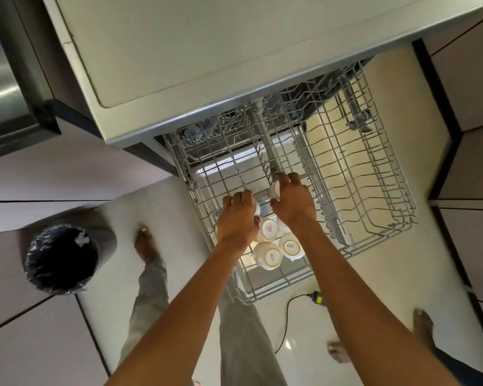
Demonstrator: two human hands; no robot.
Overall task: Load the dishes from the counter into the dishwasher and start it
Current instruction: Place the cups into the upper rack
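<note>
The dishwasher's grey wire upper rack is pulled out over the floor, under the white counter top. Three white cups stand upside down in the rack's near left part, with printed bases facing up. My left hand is closed over a white cup just behind them, most of it hidden by my fingers. My right hand grips another white cup from above, at the rack's middle divider. Both cups are down among the rack wires.
A bin lined with a black bag stands on the floor at left. My bare feet and grey trousers are below the rack. Another person's foot is at right. A black cable with a plug lies on the floor near the rack's front.
</note>
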